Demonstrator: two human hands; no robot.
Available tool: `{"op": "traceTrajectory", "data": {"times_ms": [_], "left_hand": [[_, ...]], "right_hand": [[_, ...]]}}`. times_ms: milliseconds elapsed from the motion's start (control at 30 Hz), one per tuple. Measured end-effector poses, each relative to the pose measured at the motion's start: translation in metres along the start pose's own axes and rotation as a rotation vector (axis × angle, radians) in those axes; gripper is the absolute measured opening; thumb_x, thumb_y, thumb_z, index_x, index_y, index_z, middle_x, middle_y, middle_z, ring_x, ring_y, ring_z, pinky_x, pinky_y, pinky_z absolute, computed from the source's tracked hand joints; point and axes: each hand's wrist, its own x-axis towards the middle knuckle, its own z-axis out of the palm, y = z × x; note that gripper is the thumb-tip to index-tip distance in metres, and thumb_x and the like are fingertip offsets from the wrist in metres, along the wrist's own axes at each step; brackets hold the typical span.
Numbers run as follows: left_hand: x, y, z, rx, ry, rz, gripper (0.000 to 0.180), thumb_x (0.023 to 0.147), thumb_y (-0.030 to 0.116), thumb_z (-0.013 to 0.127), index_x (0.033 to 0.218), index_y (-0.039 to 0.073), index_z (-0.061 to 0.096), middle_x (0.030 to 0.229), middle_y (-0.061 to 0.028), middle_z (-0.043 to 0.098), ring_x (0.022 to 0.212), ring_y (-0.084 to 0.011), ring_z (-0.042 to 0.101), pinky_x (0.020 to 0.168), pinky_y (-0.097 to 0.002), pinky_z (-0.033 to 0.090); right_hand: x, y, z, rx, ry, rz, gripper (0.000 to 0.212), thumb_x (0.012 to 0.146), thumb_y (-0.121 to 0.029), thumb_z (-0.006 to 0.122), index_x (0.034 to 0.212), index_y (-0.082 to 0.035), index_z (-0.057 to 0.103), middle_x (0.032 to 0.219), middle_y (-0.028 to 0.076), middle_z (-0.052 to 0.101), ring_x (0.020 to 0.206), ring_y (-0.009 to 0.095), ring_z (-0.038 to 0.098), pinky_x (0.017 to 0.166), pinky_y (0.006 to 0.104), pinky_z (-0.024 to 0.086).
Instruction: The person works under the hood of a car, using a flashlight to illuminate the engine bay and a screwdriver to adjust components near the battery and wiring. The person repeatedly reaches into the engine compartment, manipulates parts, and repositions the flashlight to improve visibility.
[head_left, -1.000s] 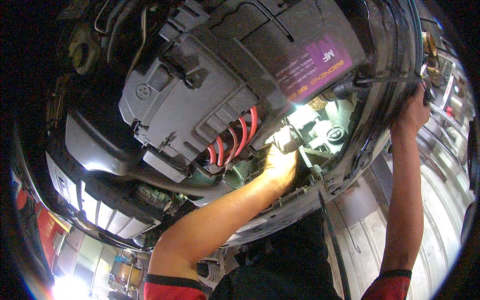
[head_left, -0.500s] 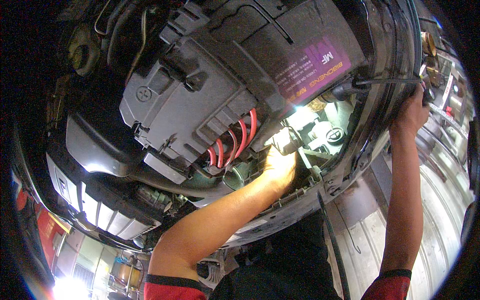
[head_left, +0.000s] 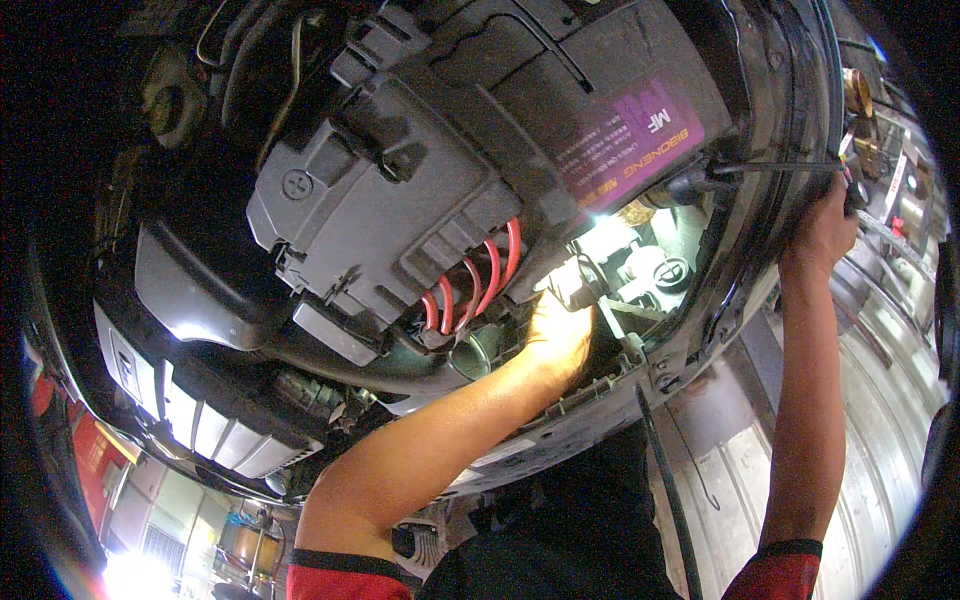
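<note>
My left hand [head_left: 562, 325] reaches into a brightly lit gap in a car's engine bay, beside the back of a lamp housing [head_left: 632, 262] with a round cap [head_left: 670, 271]. Glare and a dark bracket [head_left: 590, 283] hide its fingers. At the far right my right hand [head_left: 822, 228] is raised to the outer edge of the dark body panel [head_left: 770, 215]. Its fingers look bent round a small dark thing that I cannot make out. A thin black rod or hose [head_left: 775, 167] runs from the bay toward that hand.
Left of the gap sit a black fuse box cover [head_left: 375, 215] and several red cables [head_left: 490, 280]. Behind them stands a battery [head_left: 640, 130] with a purple label. A black cable [head_left: 665, 480] hangs down in front of me. A bright light [head_left: 145, 575] shines at lower left.
The engine bay sits very slightly farther right and lower in the picture. Both hands stay in nearly the same places.
</note>
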Motion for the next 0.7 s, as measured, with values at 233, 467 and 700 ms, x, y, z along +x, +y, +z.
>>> {"op": "traceTrajectory", "data": {"times_ms": [233, 467, 700], "left_hand": [[0.0015, -0.0023, -0.0047, 0.033, 0.034, -0.045, 0.046, 0.085, 0.011, 0.047, 0.13, 0.0, 0.049, 0.124, -0.0149, 0.05, 0.117, -0.0288, 0.047, 0.098, -0.0415, 0.039], [0.0016, -0.0018, -0.0022, 0.021, -0.016, -0.02, 0.047, 0.087, 0.013, 0.046, 0.132, -0.002, 0.048, 0.126, -0.0168, 0.05, 0.117, -0.0311, 0.047, 0.097, -0.0476, 0.039], [-0.0012, -0.003, -0.0062, 0.074, 0.046, 0.002, 0.05, 0.088, 0.015, 0.045, 0.135, -0.003, 0.046, 0.128, -0.0178, 0.049, 0.118, -0.0327, 0.046, 0.099, -0.0488, 0.038]], "right_hand": [[-0.0011, -0.0036, 0.0005, -0.049, 0.004, 0.048, 0.044, 0.089, -0.034, 0.065, 0.11, 0.004, 0.067, 0.101, 0.008, 0.069, 0.083, 0.019, 0.064, 0.077, 0.0317, 0.05], [0.0039, 0.0016, -0.0018, -0.001, -0.006, 0.024, 0.057, 0.085, -0.043, 0.066, 0.105, 0.011, 0.064, 0.102, 0.019, 0.069, 0.089, 0.029, 0.066, 0.083, 0.0381, 0.05], [0.0051, 0.0042, -0.0003, 0.03, 0.001, 0.01, 0.058, 0.085, -0.043, 0.067, 0.105, 0.011, 0.064, 0.102, 0.019, 0.069, 0.088, 0.029, 0.066, 0.082, 0.038, 0.05]]}}
